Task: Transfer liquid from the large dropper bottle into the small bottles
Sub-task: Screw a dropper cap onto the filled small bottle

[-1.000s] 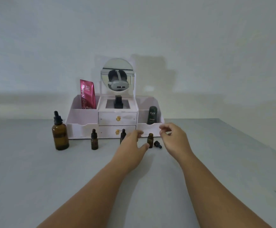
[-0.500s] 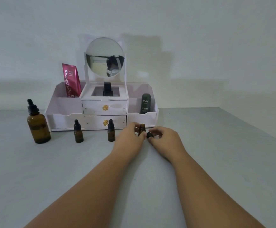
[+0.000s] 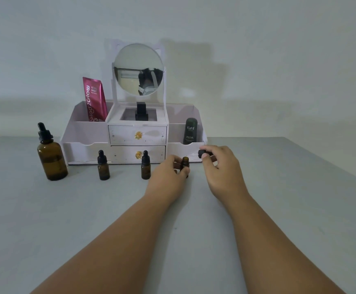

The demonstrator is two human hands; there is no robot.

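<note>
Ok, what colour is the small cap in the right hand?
Black; the small cap shows best in the head view.

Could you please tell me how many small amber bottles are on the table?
3: one capped right of the large dropper bottle, one capped before the lower drawer, one open in the left hand. None seems hidden.

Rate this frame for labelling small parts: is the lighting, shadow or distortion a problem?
Head view: dim, flat light; the organiser and mirror cast soft shadows rightward on the wall; wide-angle bowing at the table edges; the uncapped small bottle is half hidden by the left hand.
</note>
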